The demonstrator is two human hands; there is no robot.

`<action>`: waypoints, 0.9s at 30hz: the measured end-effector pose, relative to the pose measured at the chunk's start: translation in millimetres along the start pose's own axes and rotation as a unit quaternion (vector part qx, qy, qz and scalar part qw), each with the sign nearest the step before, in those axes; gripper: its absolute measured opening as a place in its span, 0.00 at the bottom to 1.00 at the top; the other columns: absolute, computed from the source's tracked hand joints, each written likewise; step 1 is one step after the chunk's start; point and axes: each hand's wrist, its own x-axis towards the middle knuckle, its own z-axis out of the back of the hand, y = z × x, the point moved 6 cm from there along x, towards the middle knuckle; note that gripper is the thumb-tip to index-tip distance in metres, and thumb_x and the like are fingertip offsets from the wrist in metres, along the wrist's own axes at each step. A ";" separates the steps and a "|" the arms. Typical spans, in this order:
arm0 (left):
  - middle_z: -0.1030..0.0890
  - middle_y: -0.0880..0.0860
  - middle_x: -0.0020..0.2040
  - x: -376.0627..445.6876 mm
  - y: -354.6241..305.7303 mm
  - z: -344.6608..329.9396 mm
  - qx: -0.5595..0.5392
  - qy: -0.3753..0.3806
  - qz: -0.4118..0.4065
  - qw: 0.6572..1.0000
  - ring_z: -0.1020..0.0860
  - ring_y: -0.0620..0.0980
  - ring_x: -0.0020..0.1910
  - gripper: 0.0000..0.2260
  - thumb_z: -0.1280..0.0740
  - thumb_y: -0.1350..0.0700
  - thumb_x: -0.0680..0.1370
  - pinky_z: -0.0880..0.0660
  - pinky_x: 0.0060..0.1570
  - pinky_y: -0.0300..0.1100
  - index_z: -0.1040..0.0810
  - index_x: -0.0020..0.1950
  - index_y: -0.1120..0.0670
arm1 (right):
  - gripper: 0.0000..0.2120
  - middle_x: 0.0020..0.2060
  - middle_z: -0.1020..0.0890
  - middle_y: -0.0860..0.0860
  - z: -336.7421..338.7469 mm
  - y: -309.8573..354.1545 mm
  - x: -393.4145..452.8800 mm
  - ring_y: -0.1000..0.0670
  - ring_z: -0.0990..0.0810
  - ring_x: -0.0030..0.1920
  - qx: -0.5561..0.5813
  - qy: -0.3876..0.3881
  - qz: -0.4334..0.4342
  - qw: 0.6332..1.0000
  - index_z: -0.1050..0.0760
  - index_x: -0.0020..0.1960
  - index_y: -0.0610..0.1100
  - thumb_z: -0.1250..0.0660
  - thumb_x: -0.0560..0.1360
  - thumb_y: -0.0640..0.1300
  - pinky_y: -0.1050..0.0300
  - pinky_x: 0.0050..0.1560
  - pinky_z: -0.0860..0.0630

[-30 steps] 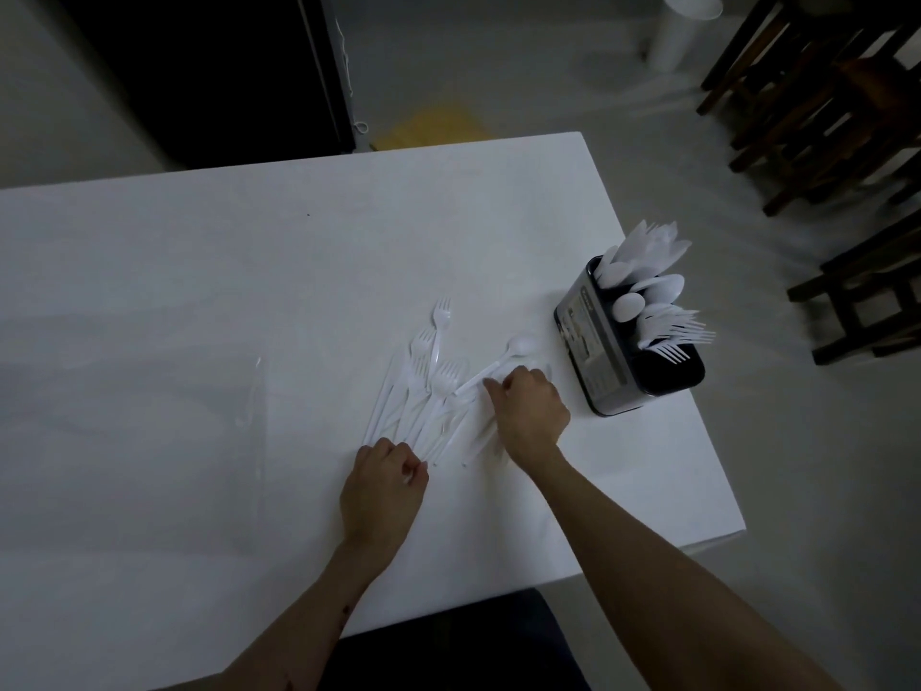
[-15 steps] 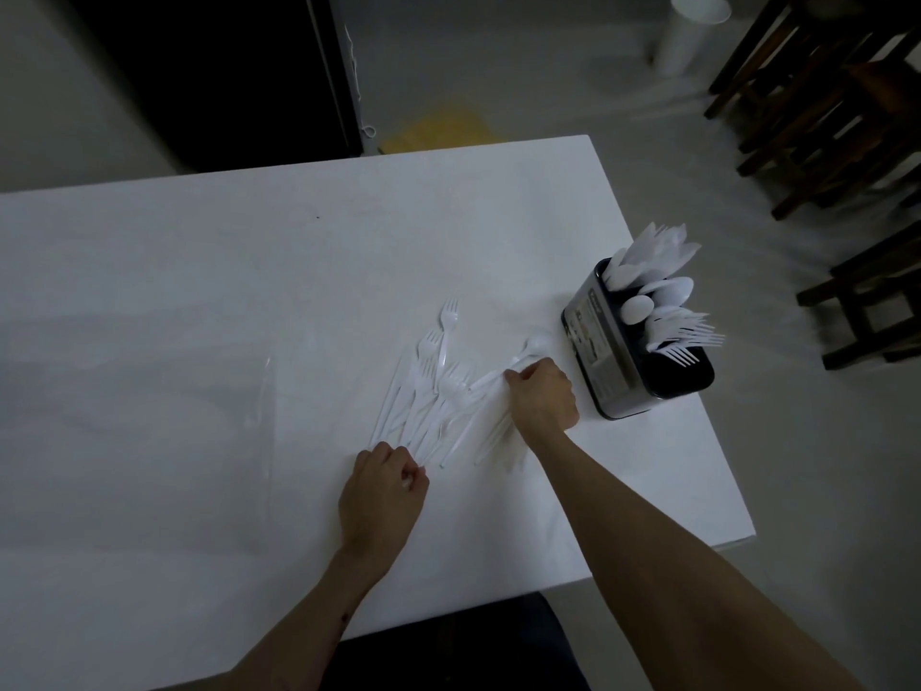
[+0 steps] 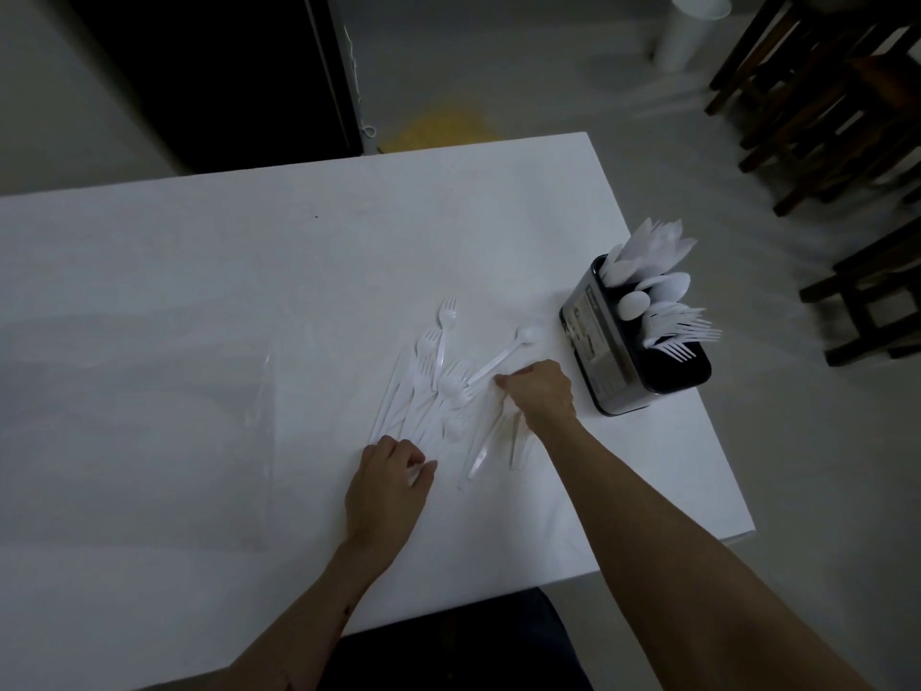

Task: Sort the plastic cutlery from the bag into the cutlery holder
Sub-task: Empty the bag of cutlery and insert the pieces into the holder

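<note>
White plastic forks and spoons (image 3: 438,386) lie fanned in a loose heap at the centre of the pale counter (image 3: 199,291), while the right hand (image 3: 540,391) pinches the handle end of a long white spoon (image 3: 503,359) and the left hand (image 3: 391,483) curls over handle tips at the heap's six o'clock. Sorting appears well under way: the dark rectangular cutlery holder (image 3: 598,351), at the heap's three o'clock, already bristles with pieces. Next, judging by this, the spoon must be lifted to the spoon compartment. An empty clear bag (image 3: 149,431) lies at nine o'clock.
</note>
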 end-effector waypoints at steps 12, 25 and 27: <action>0.20 0.50 0.47 14.8 -31.3 3.6 -0.199 0.054 0.099 0.973 0.22 0.45 0.51 0.05 0.42 0.61 0.81 0.28 0.44 0.36 0.28 0.54 0.55 | 0.09 0.42 0.16 0.50 -9.1 33.3 -42.7 0.54 0.21 0.37 0.159 0.069 0.119 0.978 0.20 0.49 0.42 0.27 0.74 0.48 0.62 0.33 0.27; 0.21 0.51 0.41 1.6 31.1 26.9 -0.200 -0.037 0.198 0.959 0.21 0.55 0.40 0.05 0.45 0.59 0.82 0.24 0.43 0.46 0.30 0.54 0.56 | 0.23 0.70 0.26 0.45 -84.6 -23.2 -88.1 0.41 0.29 0.71 -0.349 -0.029 0.609 0.712 0.25 0.67 0.47 0.26 0.73 0.44 0.47 0.72 0.40; 0.21 0.51 0.40 1.5 25.6 24.1 -0.211 -0.028 0.191 0.958 0.21 0.54 0.40 0.05 0.45 0.59 0.82 0.25 0.41 0.44 0.30 0.53 0.55 | 0.27 0.73 0.29 0.45 -75.7 -31.5 -83.8 0.42 0.33 0.74 -0.367 -0.008 0.616 0.697 0.28 0.69 0.47 0.25 0.72 0.42 0.47 0.74 0.47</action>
